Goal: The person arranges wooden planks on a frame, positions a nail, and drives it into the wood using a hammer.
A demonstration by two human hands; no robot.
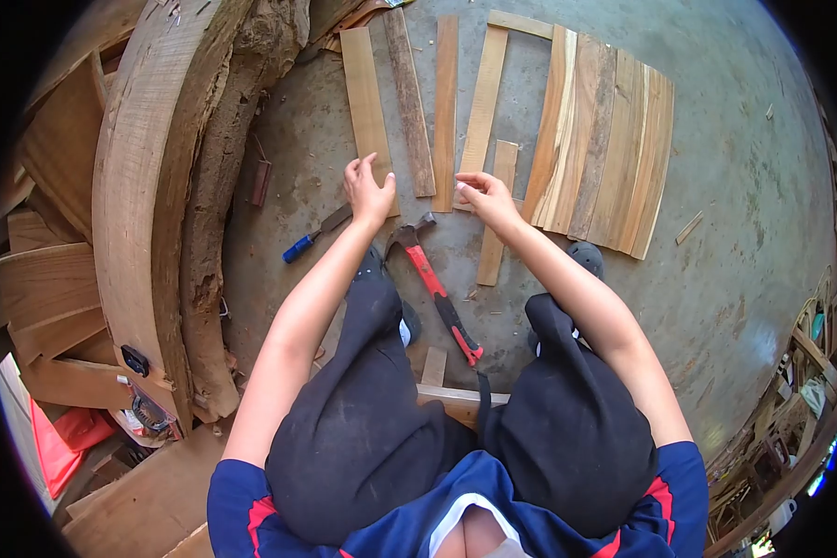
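Left hand (370,195) is unclenched, fingers loosely curved over the lower end of a pale, flat wooden plank (364,88), upper centre of the frame. Right hand (489,200) has half-curled fingers; I cannot tell whether they pinch anything. Between them lie a dark, rough-edged narrow board (407,98) and a smooth brown slat (445,102). Upper right, streaked wooden strips (606,139) sit edge to edge; mid-frame, a red-and-black-handled claw hammer (433,284) rests on stained grey concrete floor (735,177).

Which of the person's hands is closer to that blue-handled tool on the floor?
Left. The left hand is close to the blade end of the blue-handled tool; the right hand is farther to the right, past the claw hammer.
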